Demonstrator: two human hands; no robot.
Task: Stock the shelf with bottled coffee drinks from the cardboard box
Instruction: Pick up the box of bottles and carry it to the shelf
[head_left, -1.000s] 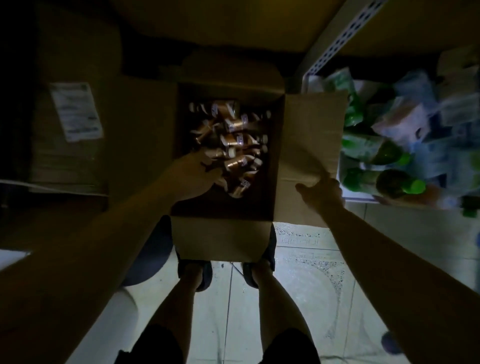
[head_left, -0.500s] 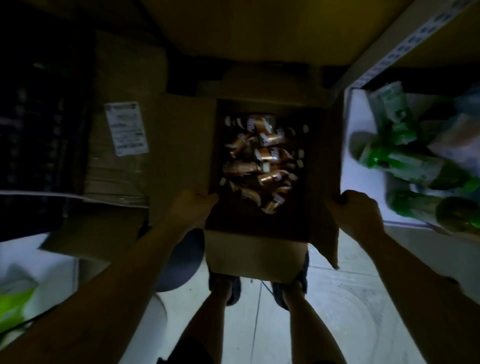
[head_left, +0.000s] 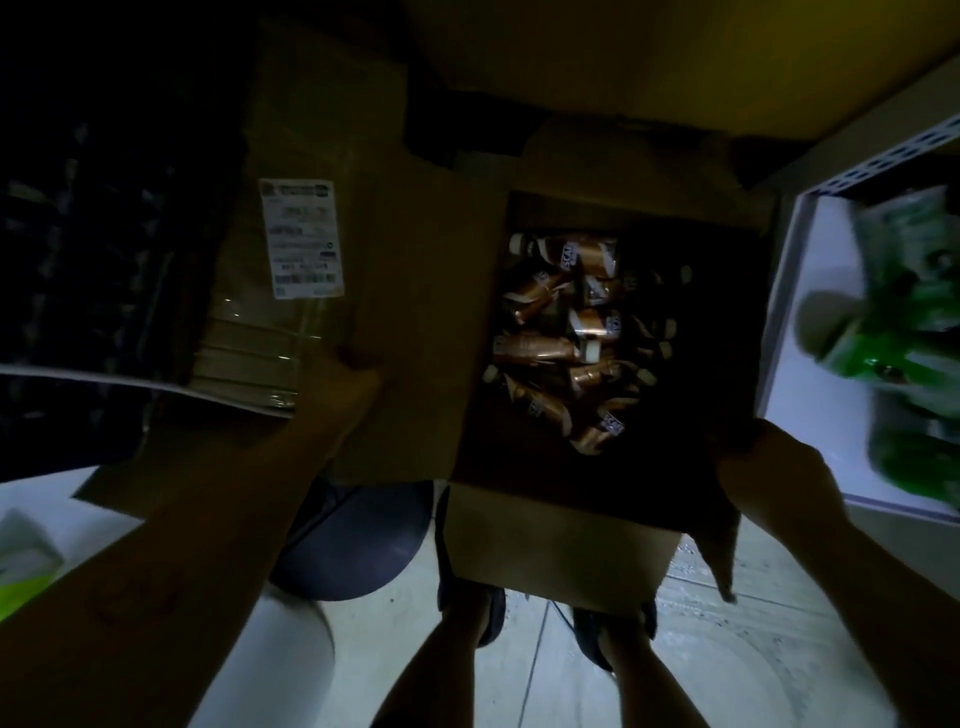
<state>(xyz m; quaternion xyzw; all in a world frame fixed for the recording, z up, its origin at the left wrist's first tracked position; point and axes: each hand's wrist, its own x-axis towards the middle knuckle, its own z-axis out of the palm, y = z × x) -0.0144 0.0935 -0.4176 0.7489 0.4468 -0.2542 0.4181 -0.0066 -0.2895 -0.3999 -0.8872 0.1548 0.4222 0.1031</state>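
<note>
An open cardboard box stands on the floor in front of my feet. Several copper-labelled coffee bottles lie jumbled in its far half. My left hand grips the edge of the box's left flap, which is spread outward. My right hand holds the box's right wall near the front corner, where the right flap hangs down. The scene is very dim, and the fingers of both hands are partly hidden by cardboard.
A white shelf with green packaged goods is at the right. A taped carton with a white shipping label sits to the left. A dark round stool is beside my feet. Pale tiled floor lies below.
My left hand left the bottles and took the left flap, pulling it outward. My right hand shifted from the spread right flap to the box's right wall; that flap now hangs down.
</note>
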